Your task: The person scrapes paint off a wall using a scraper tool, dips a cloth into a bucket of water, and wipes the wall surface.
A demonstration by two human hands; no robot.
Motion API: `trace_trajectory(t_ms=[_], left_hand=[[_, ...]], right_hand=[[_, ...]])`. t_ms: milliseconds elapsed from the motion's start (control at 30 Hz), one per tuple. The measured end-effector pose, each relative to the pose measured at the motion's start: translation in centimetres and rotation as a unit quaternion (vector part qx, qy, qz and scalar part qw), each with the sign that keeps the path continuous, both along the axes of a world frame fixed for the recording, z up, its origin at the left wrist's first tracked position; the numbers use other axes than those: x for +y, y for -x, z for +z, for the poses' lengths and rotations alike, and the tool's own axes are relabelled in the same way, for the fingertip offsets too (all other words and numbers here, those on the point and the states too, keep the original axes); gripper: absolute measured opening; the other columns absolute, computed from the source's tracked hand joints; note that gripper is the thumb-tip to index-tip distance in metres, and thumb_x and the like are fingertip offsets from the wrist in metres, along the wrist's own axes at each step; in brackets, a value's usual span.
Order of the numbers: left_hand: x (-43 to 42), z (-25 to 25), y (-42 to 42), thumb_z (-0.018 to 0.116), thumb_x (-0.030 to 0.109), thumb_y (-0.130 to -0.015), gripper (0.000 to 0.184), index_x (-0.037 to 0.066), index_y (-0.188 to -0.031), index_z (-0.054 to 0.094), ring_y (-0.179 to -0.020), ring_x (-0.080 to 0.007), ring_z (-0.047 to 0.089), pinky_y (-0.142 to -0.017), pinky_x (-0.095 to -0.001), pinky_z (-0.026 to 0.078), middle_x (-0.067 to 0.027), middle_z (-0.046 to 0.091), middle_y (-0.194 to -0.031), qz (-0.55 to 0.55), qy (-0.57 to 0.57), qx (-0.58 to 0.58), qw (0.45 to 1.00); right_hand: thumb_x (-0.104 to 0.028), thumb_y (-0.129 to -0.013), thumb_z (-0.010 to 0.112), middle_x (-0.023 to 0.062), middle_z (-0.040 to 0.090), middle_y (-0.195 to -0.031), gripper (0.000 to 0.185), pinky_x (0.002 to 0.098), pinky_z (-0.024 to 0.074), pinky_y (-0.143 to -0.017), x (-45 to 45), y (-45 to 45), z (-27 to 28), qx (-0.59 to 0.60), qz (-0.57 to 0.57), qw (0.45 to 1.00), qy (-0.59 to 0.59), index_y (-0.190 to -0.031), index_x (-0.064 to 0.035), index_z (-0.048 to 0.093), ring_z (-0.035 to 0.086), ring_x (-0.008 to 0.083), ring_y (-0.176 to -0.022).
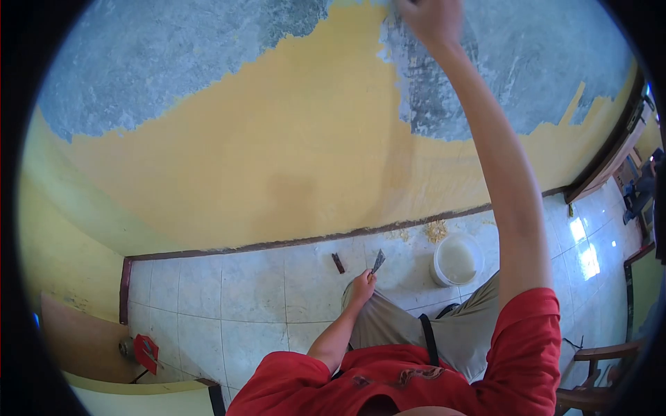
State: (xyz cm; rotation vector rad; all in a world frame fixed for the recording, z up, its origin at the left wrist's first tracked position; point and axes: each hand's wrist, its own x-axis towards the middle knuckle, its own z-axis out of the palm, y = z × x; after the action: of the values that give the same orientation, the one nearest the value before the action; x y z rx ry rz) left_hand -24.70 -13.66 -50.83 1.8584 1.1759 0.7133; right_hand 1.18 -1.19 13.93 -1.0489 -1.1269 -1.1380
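My left hand (pixel 362 288) is down near my left knee, its fingers wrapped round the handle of a putty knife (pixel 378 260). The metal blade points toward the wall. High up, my right hand (pixel 436 21) reaches to the wall (pixel 305 132) at the top edge of the view. Its fingers are blurred and partly cut off, so anything in them is hidden. Around that hand the wall shows bare grey patches (pixel 444 104), with ragged-edged yellow paint between and below them.
A white bucket (pixel 458 259) stands on the tiled floor (pixel 253 291) by my legs. Paint scrapings (pixel 436 231) lie along the skirting. A small dark tool (pixel 338 263) rests left of the knife. A red object (pixel 147 353) is at far left, a wooden chair (pixel 603 353) at right.
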Motion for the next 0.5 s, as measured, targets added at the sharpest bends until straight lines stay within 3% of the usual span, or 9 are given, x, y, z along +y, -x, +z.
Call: trace_trajectory(t_ms=[33, 67, 133, 200, 300, 367, 400, 467, 500], left_hand=[[0.0, 0.0, -0.1, 0.062, 0.028, -0.088, 0.034, 0.000, -0.108, 0.064, -0.079, -0.0393, 0.066, -0.070, -0.0436, 0.051, -0.0233, 0.066, -0.083, 0.000, 0.007, 0.007, 1.000], [0.1, 0.2, -0.3, 0.062, 0.028, -0.088, 0.034, 0.000, -0.107, 0.064, -0.079, -0.0395, 0.066, -0.070, -0.0439, 0.051, -0.0231, 0.067, -0.083, -0.008, 0.006, 0.005, 1.000], [-0.1, -0.2, 0.0, 0.062, 0.027, -0.088, 0.033, 0.001, -0.107, 0.064, -0.080, -0.0397, 0.066, -0.070, -0.0441, 0.051, -0.0230, 0.067, -0.083, -0.021, 0.004, 0.015, 1.000], [0.1, -0.6, -0.2, 0.062, 0.027, -0.088, 0.033, 0.001, -0.107, 0.064, -0.080, -0.0397, 0.066, -0.070, -0.0442, 0.051, -0.0229, 0.067, -0.084, -0.013, 0.006, 0.015, 1.000], [0.0, 0.4, 0.5, 0.061, 0.028, -0.089, 0.035, 0.000, -0.110, 0.063, -0.079, -0.0392, 0.066, -0.070, -0.0431, 0.051, -0.0233, 0.066, -0.083, -0.019, 0.010, 0.024, 0.999], [0.0, 1.2, 0.8, 0.061, 0.028, -0.089, 0.036, 0.000, -0.111, 0.063, -0.078, -0.0382, 0.066, -0.069, -0.0422, 0.051, -0.0241, 0.066, -0.083, -0.016, 0.024, 0.027, 0.999], [-0.2, 1.3, 0.8, 0.061, 0.028, -0.089, 0.036, 0.000, -0.111, 0.063, -0.078, -0.0382, 0.066, -0.069, -0.0422, 0.051, -0.0241, 0.066, -0.083, -0.016, 0.027, 0.029, 0.999], [0.2, 1.5, 0.8, 0.060, 0.029, -0.089, 0.036, -0.001, -0.110, 0.063, -0.078, -0.0384, 0.066, -0.069, -0.0424, 0.051, -0.0242, 0.066, -0.084, -0.014, 0.000, 0.017, 1.000], [0.7, 1.2, 0.8, 0.060, 0.029, -0.089, 0.036, -0.001, -0.110, 0.063, -0.078, -0.0384, 0.066, -0.069, -0.0424, 0.051, -0.0242, 0.066, -0.084, -0.018, -0.002, 0.022, 1.000]], right_hand=[[-0.025, -0.081, 0.069, 0.0195, 0.050, -0.097, 0.036, 0.0441, 0.0490, -0.070, 0.5, 2.3, 0.6, -0.062, -0.008, 0.996, 0.058, -0.104, -0.0037, 0.053, 0.057, 0.0370, -0.084], [-0.023, -0.084, 0.065, 0.0187, 0.051, -0.094, 0.025, 0.0442, 0.0494, -0.070, 1.8, 3.9, 0.4, -0.142, 0.002, 0.989, 0.043, -0.098, -0.0053, 0.055, 0.056, 0.0353, -0.082], [-0.020, -0.085, 0.061, 0.0107, 0.052, -0.094, 0.015, 0.0347, 0.0505, -0.064, 3.6, 6.4, -2.4, -0.276, -0.055, 0.957, 0.070, -0.094, -0.0098, 0.056, 0.057, 0.0234, -0.083], [-0.017, -0.084, 0.059, 0.0061, 0.053, -0.095, 0.009, 0.0299, 0.0497, -0.063, 4.1, 6.1, -6.2, -0.374, -0.101, 0.920, 0.056, -0.091, -0.0132, 0.056, 0.057, 0.0182, -0.083], [-0.017, -0.084, 0.060, 0.0087, 0.051, -0.095, 0.010, 0.0306, 0.0503, -0.063, 1.8, 2.6, -7.6, -0.362, -0.091, 0.925, 0.071, -0.092, -0.0119, 0.055, 0.056, 0.0200, -0.082], [-0.016, -0.082, 0.062, 0.0121, 0.049, -0.094, 0.013, 0.0322, 0.0509, -0.063, 1.5, 0.1, -5.5, -0.222, -0.143, 0.961, 0.086, -0.091, -0.0092, 0.055, 0.056, 0.0237, -0.081], [-0.016, -0.082, 0.062, 0.0121, 0.049, -0.094, 0.013, 0.0322, 0.0509, -0.063, 1.7, 0.1, -3.6, -0.220, -0.142, 0.961, 0.089, -0.091, -0.0092, 0.055, 0.056, 0.0237, -0.081], [-0.014, -0.080, 0.063, 0.0144, 0.048, -0.091, 0.015, 0.0344, 0.0517, -0.064, 2.7, 0.9, 0.4, -0.163, -0.118, 0.979, -0.029, -0.090, -0.0066, 0.055, 0.055, 0.0268, -0.079], [-0.014, -0.080, 0.063, 0.0144, 0.048, -0.091, 0.015, 0.0344, 0.0517, -0.064, 3.3, 1.8, 0.9, -0.158, -0.122, 0.979, -0.030, -0.090, -0.0066, 0.055, 0.055, 0.0268, -0.079]])
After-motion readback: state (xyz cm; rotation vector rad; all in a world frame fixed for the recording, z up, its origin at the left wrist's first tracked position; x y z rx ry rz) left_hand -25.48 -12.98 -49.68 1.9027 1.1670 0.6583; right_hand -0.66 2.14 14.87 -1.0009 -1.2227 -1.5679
